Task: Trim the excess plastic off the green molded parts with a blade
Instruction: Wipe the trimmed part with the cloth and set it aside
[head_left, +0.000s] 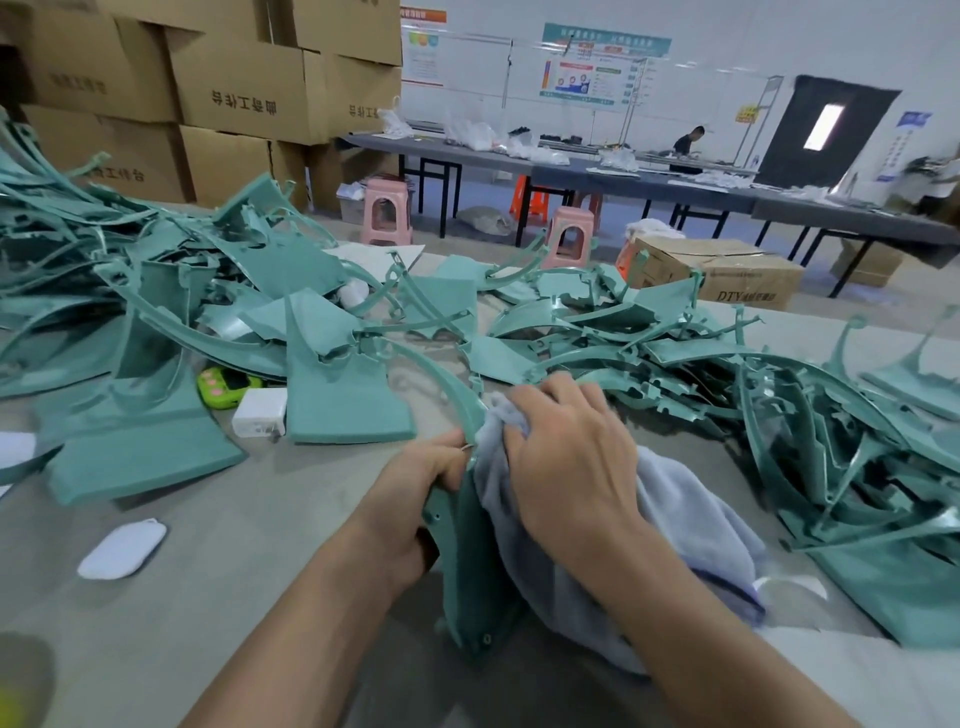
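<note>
Here your left hand (434, 488) grips the curved green plastic part (467, 577), your right hand (566, 457) clutching a pale-blue cloth (675, 519) against it.

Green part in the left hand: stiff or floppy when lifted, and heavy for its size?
Probably stiff: the part stands on edge and its thin upper strip arcs up without sagging. Likely light: the left hand holds it by one edge.

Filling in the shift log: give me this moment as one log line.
left hand: grips green part | right hand: holds cloth against it | blade: not seen
</note>
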